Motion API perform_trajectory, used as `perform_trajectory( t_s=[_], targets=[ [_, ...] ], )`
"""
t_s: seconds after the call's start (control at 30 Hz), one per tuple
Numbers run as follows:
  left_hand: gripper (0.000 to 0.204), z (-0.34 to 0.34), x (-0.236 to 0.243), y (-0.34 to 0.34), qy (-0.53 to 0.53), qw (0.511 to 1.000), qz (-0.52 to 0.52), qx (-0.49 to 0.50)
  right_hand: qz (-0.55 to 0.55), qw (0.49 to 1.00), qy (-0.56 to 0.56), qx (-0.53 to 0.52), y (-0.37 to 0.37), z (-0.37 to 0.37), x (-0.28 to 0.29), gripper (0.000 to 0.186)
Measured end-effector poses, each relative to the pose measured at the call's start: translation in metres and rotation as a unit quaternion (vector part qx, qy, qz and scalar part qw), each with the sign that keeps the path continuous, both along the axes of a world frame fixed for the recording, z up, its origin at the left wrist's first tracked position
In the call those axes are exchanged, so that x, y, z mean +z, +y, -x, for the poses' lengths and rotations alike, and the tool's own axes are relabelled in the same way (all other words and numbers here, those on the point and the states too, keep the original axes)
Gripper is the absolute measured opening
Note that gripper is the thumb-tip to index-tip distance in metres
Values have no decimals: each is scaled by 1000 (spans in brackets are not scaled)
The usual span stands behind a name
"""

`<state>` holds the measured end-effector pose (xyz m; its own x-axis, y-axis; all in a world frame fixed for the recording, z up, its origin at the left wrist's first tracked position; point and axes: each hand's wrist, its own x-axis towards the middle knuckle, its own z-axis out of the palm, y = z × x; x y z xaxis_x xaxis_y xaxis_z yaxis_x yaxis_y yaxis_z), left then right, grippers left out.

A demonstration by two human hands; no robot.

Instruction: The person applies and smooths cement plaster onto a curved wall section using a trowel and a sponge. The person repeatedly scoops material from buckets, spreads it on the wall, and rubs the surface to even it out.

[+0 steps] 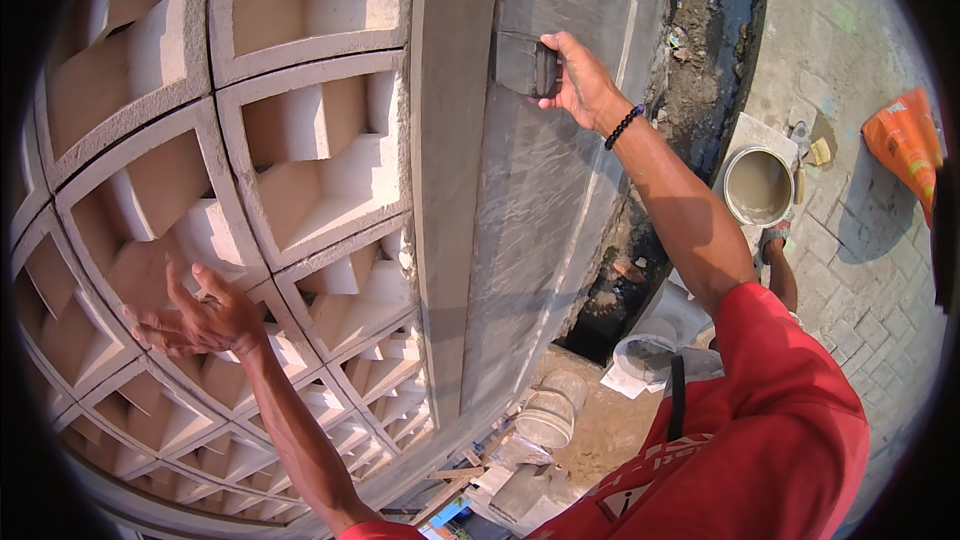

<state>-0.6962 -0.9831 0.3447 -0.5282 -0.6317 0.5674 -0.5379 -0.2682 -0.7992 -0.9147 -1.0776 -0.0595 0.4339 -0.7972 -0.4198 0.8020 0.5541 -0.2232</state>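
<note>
Filling the left side of the frame, a pale wall of hollow square blocks (315, 72) bulges toward the rim, sunlight and shadow falling across its slanted inner faces. In front of it, at the lower left, is the left hand (218, 318), its fingers spread wide and holding nothing; whether they touch the blocks I cannot tell. To the right of the blocks runs a plain grey strip (450, 140), and next to that a broad grey wall (560, 190) streaked with lighter marks.

At the upper middle, a flat plastering float (517, 65) with a dark grip appears to lie against this grey wall, near its edge with the strip. The right hand (583, 85) has its fingers closed around that grip, the thumb on the lower side. A dark bead bracelet (625, 126) circles the wrist. Lower down, pale tubs (545, 425) stand near the bottom of the frame, and right of them is a white pail (622, 355) with grey stuff inside.

A ditch (735, 20) with dark water and rubble runs down from the upper right of centre. Beyond it stands a round bucket (728, 202) of grey mix, with a sandalled foot (778, 233) just below. The red shirt (790, 410) fills the lower right. Near the bucket lies a small yellow piece (820, 151) on the paving (870, 330), and an orange bag (903, 140) sits at the far right.
</note>
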Motion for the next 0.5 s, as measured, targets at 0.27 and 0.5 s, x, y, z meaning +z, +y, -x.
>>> perform_trajectory(
  t_s=[0.27, 0.5],
  targets=[
    [34, -2, -1, -1, 7, 1000, 7, -4, -36, 998, -43, 36, 76, -49, 16, 46],
    [35, -13, -1, -1, -4, 999, 13, -35, -9, 995, 89, -53, 109, -59, 7, 81]
  ],
)
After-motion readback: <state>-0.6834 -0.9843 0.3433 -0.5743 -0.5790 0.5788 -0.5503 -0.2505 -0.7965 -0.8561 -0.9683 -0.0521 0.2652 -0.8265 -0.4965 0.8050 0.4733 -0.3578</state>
